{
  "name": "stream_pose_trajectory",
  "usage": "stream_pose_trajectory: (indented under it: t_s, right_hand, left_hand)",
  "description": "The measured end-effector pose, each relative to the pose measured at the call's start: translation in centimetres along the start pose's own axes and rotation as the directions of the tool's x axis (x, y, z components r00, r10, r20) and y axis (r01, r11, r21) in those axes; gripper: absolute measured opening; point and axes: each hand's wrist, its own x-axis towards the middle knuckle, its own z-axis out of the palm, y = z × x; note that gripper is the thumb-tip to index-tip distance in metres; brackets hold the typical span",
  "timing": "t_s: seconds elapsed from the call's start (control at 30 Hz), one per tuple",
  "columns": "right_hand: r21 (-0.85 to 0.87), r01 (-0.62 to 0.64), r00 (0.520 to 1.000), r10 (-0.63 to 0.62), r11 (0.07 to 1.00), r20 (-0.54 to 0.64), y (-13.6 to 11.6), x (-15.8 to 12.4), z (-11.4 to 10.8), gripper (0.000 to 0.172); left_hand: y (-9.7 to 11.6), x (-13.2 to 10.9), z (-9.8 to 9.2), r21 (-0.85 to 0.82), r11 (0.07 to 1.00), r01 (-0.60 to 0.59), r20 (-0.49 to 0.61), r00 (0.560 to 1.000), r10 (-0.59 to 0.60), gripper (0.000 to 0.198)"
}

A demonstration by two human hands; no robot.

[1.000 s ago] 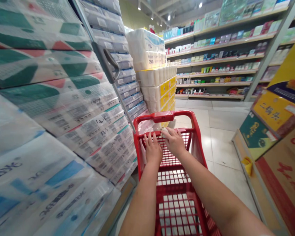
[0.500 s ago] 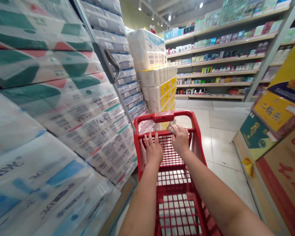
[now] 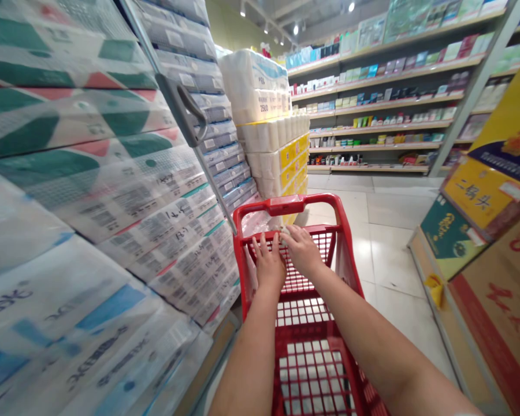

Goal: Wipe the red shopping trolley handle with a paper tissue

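A red plastic shopping basket (image 3: 344,231) with mesh walls and a raised carrying handle stands in front of me. My left hand (image 3: 269,263) rests at the basket's far left rim, its fingers spread and stretched out. Close beside it, my right hand (image 3: 301,251) presses a small crumpled pale cloth (image 3: 285,230) against the same rim. Most of that cloth is hidden under the fingers. A grey pull handle (image 3: 182,110) on a metal rod rises at the basket's left side.
Stacked tissue packs (image 3: 82,190) line the left, with toilet roll packs (image 3: 264,104) farther on. Yellow and brown cartons (image 3: 487,185) stand on a low platform at the right. Shelves of boxed goods (image 3: 385,98) fill the back wall above the tiled floor (image 3: 385,248).
My right hand has slid left along the rim with the cloth, from the middle to beside my left hand. My left hand stays in place on the basket.
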Motion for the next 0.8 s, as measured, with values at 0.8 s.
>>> stream_pose_trajectory:
  t_s: [0.8]
  right_hand:
    - [0.05,-0.401,0.89,0.402,0.915,-0.215,1.6,0.3,-1.3,0.033]
  left_hand:
    - [0.0,0.0,0.1,0.012,1.0,-0.015,0.001,1.0,0.015,0.064]
